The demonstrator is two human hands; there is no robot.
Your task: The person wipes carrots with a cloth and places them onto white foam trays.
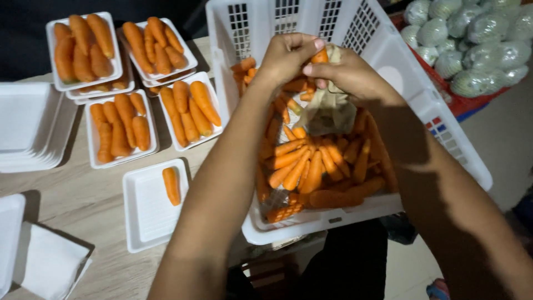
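You are gripping one carrot [320, 56] with both left hand [286, 55] and right hand [347, 75] above the white crate [444, 133]. Several trays [191, 108] are sitting filled; one tray [145, 214] is holding a single carrot, and the crate is looking far from emptied.

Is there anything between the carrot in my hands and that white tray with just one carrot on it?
Nothing visible blocks it. The carrot is held above the white basket; only the left forearm crosses toward the tray on the table.

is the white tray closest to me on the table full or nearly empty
Nearly empty. The nearest white tray holds a single carrot near its top edge; the rest of its bottom is bare, unlike the filled trays behind it.
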